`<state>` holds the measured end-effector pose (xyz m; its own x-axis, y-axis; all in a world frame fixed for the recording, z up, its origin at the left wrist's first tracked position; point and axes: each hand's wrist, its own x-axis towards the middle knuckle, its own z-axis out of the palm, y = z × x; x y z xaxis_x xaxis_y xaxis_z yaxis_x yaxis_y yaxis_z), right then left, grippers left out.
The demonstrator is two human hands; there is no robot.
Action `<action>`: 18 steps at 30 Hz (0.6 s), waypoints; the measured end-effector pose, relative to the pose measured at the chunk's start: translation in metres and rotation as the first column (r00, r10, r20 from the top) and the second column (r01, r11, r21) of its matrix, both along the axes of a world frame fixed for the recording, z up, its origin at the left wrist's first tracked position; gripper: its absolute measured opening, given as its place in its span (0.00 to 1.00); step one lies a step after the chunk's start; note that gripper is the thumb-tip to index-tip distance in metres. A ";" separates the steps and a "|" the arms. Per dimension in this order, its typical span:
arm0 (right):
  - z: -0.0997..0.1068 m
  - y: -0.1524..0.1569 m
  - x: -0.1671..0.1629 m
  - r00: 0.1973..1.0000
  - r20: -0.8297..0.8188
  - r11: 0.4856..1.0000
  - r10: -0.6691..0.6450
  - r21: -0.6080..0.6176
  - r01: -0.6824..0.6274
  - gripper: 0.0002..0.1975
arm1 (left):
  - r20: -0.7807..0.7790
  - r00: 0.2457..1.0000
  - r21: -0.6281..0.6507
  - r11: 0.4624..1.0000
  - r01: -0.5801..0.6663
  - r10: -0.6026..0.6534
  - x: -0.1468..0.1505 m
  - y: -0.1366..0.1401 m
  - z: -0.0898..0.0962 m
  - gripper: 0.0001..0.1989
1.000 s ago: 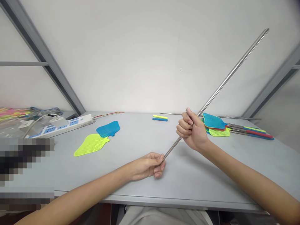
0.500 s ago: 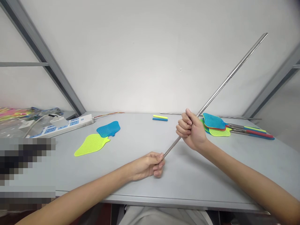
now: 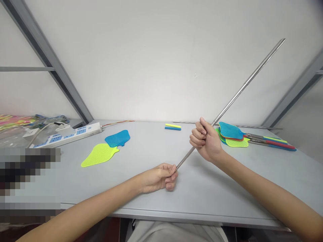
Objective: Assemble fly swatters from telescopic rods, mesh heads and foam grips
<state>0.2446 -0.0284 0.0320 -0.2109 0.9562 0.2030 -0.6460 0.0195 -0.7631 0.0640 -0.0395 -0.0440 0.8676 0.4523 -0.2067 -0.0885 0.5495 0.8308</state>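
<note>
A long silvery telescopic rod slants up to the right above the table, its thicker end at the upper right. My right hand is wrapped round its middle. Lower down, my left hand pinches the thin end, whose tip is hidden in the fingers. Left of my hands lie a yellow-green flyswatter head and a blue flyswatter head, both without handles. Beyond my hands, a yellow tube and a blue tube lie side by side. A second thin rod rests along the wall.
Several whole flyswatters are piled at the right, handles pointing right. A power strip with plugs and cables stands at the back left, near plastic-wrapped goods. The grey table meets a white wall; metal posts rise at both sides.
The far end of the rod has dipped slightly. The view has shifted a little, and both hands keep the same grip.
</note>
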 end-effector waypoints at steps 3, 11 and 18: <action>-0.001 0.000 0.000 0.999 -0.026 1.000 0.024 0.011 -0.023 0.19 | 0.008 1.000 -0.016 1.000 -0.001 0.001 0.000 0.000 -0.001 0.15; -0.002 0.001 0.000 1.000 -0.028 1.000 0.014 0.010 -0.013 0.19 | 0.017 1.000 -0.036 0.999 0.008 -0.007 -0.001 0.000 0.000 0.15; 0.000 -0.002 -0.001 1.000 0.008 1.000 0.009 0.015 -0.009 0.20 | -0.006 1.000 -0.032 0.999 0.011 -0.011 0.000 -0.001 0.001 0.15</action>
